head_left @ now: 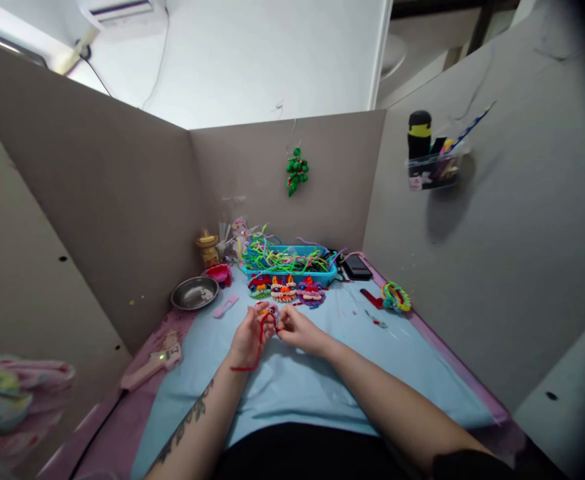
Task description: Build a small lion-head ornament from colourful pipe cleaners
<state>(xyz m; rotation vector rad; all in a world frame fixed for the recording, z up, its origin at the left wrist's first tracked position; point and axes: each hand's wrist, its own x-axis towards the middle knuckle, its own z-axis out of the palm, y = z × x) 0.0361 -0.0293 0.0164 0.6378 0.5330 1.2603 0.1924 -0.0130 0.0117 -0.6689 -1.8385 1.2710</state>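
In the middle of the table, my left hand [248, 335] is closed around a small knotted piece with red, orange and white parts, mostly hidden by the fingers. A red cord [260, 350] hangs from it across my left palm and wrist. My right hand [300, 328] is beside it, fingers pinched on the red cord near the piece. Just beyond my hands, three colourful knotted animal-face pieces [283, 290] stand in a row. Behind them is a blue basket [292, 275] heaped with green, purple and pink cords.
To the left are a metal bowl [195, 294], a pink flat tool [226, 306] and a pink glue gun [152, 368] with a black cable. On the right lie a phone [357, 267] and cord loops [396, 297]. Grey panels enclose the table; a holder [433, 172] hangs right.
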